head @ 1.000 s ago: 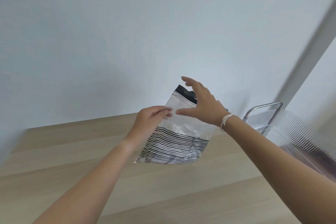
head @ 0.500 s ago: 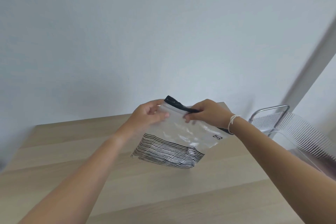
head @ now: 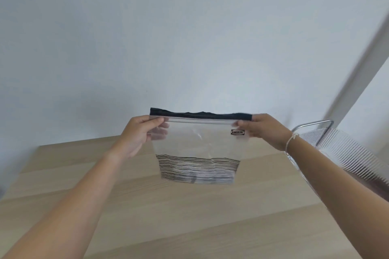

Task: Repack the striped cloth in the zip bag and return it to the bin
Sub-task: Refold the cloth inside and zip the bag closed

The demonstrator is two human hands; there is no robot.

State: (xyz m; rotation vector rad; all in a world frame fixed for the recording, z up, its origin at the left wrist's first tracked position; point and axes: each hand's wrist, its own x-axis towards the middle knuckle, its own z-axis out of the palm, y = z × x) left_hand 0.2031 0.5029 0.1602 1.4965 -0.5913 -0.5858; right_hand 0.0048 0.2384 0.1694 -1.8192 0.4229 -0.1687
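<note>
Zip bag [head: 197, 143] was held upright above the table [head: 147, 216], roughly over the middle of its far edge, bottom hanging just clear of or barely touching the surface; couldn't tell which. Left hand [head: 139, 134] pinched the top-left corner at the seal strip, thumb in front, fingers curled behind the film. Right hand [head: 263, 130] pinched the top-right corner the same way, next to the small printed label. Both were clamped on the bag, pulling the top edge taut between them.

Striped cloth [head: 197, 170] sat inside, slumped into the bottom third. Upper part of the bag was clear film with nothing behind it. The black top band looked flat and closed along its length, but whether the zip was fully sealed couldn't be confirmed.

Handling, my read:
- light load, soft cloth, no fragility
- film thin, floppy, probably slick; it will sag if held by one corner
- the stiffer seal band is the best place to hold; current two-corner pinch is good
- trapped air could pop a partial seal if squeezed

Bin [head: 345, 153], clear ribbed plastic with a wire handle, sat at the table's right edge, well right of the bag. Something dark was in it, not identifiable.
</note>
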